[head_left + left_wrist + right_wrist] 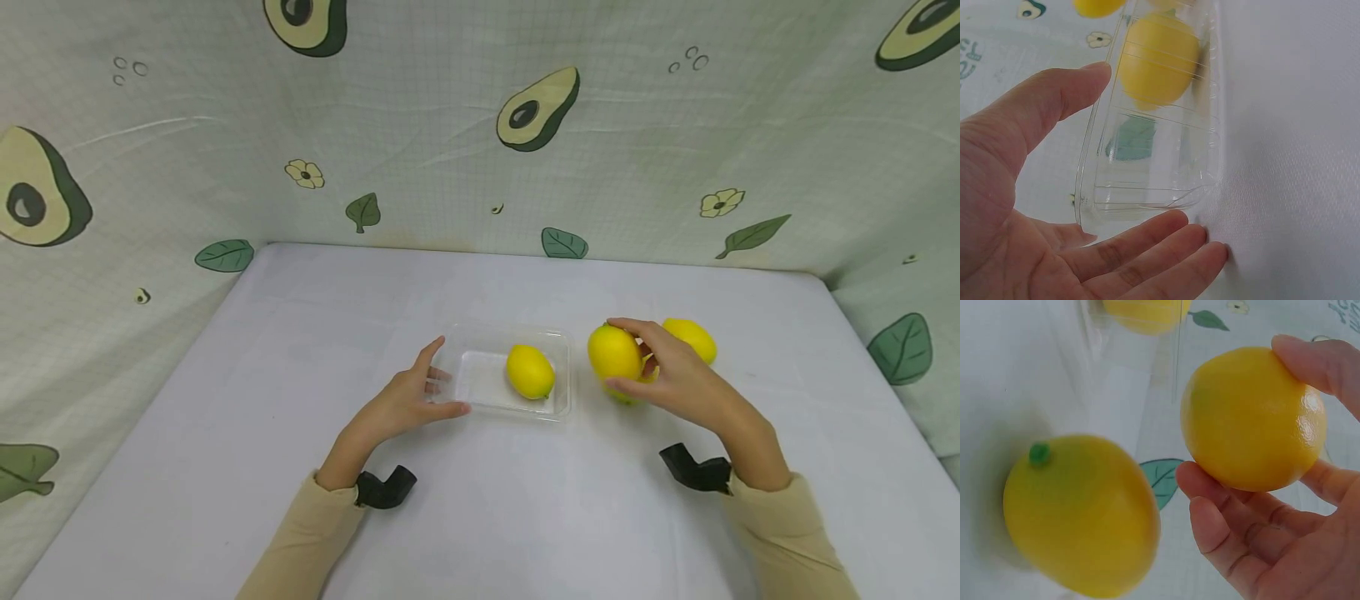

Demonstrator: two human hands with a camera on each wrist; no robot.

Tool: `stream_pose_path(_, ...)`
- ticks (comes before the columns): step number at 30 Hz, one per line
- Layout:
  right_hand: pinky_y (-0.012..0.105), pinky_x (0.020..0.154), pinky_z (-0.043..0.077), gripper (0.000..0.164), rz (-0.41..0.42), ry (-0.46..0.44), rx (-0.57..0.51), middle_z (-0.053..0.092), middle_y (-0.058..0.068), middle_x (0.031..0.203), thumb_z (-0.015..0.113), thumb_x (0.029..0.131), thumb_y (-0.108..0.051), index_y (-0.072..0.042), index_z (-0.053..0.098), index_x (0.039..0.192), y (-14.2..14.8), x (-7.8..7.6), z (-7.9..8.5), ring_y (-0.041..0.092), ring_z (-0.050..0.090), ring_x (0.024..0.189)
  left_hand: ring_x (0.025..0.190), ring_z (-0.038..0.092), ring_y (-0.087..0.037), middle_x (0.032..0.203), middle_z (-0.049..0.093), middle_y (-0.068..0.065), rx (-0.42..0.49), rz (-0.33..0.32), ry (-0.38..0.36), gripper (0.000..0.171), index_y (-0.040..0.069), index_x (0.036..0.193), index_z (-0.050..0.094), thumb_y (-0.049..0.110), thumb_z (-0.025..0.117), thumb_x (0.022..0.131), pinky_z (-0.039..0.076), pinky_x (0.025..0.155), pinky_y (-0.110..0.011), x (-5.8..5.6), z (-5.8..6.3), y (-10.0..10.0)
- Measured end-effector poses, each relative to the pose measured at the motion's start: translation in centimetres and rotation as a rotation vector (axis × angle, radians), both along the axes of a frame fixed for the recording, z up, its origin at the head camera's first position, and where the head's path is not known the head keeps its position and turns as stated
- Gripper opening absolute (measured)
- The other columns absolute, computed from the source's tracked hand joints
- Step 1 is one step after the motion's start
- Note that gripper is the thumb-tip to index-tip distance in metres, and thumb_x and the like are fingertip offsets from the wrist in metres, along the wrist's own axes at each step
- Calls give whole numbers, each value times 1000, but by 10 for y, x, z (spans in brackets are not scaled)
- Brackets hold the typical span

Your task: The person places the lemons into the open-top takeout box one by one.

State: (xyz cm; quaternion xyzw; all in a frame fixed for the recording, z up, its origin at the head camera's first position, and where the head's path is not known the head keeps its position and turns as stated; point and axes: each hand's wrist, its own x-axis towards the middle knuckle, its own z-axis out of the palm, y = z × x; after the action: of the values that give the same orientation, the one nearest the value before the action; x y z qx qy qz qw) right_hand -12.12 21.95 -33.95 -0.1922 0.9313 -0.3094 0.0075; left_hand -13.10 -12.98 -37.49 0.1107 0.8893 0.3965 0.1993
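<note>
A clear plastic box (480, 400) lies on the table with one yellow lemon (530, 372) inside, toward its right end. At the box's left end is my left hand (408, 400); its thumb lies along the rim and its fairly straight fingers are by the end wall, curled round nothing. My right hand (678, 375) grips a second lemon (615, 352) between thumb and fingers, raised just right of the box. Partly hidden below that one, another lemon (1082, 515) rests on the table, its green tip showing in the right wrist view.
One more lemon (692, 337) sits behind my right hand, partly covered by it. The white-covered table (510, 517) meets a hanging cloth (435, 117) printed with avocados and leaves at the back and sides. Black wrist mounts (386, 487) stick out from both sleeves.
</note>
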Motion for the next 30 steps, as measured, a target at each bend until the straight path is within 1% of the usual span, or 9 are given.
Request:
stream_pose_path(5,34,77,47,68,-17,13,-32,52,8,125,74,80,-29,-10,41,136,-11,1,-4,18,49,91,118,52,-29,131,52,-13,0,3,-6,103,17,150,6,40,74,77,43,96,-47,0,0,0)
stream_pose_path(9,36,77,47,69,-23,33,-61,52,8,125,74,79,-29,-11,41,136,-21,2,-8,18,50,88,118,52,-29,131,52,-13,1,4,-9,103,18,150,6,40,74,77,43,96,-47,0,-1,0)
stream_pose_path(13,34,77,47,70,-15,91,-118,51,9,126,76,78,-23,-10,40,136,-32,2,-16,18,50,89,118,52,-29,131,53,-12,5,5,-13,103,18,150,6,40,75,76,43,96,-47,1,0,1)
stream_pose_path(16,34,77,48,70,-9,138,-163,50,11,126,76,77,-18,-7,39,135,-39,1,-22,20,51,93,118,52,-29,131,53,-13,3,5,-11,103,18,150,6,39,75,76,43,96,-47,0,0,1)
stream_pose_path(18,35,78,48,70,-14,158,-174,51,12,125,77,77,-17,-6,39,135,-43,1,-25,21,51,94,117,52,-29,131,53,-13,0,5,-11,103,18,150,6,39,75,76,43,96,-47,0,0,1)
stream_pose_path(21,37,77,48,69,-33,151,-178,52,11,124,76,77,-19,-6,39,135,-47,0,-28,21,51,94,117,53,-29,131,53,-13,-5,3,-9,103,18,150,6,40,75,76,44,96,-46,0,0,2)
stream_pose_path(25,38,78,45,70,-46,112,-172,52,10,123,76,78,-23,-7,39,135,-51,1,-30,19,49,95,118,52,-29,131,52,-13,-8,3,-12,103,18,150,6,40,75,76,44,95,-47,0,1,2)
stream_pose_path(30,40,80,45,72,-46,91,-144,53,11,123,76,78,-25,-6,39,136,-56,2,-30,22,47,97,118,53,-29,131,52,-13,-9,7,-15,103,18,150,6,39,75,76,44,95,-47,0,2,2)
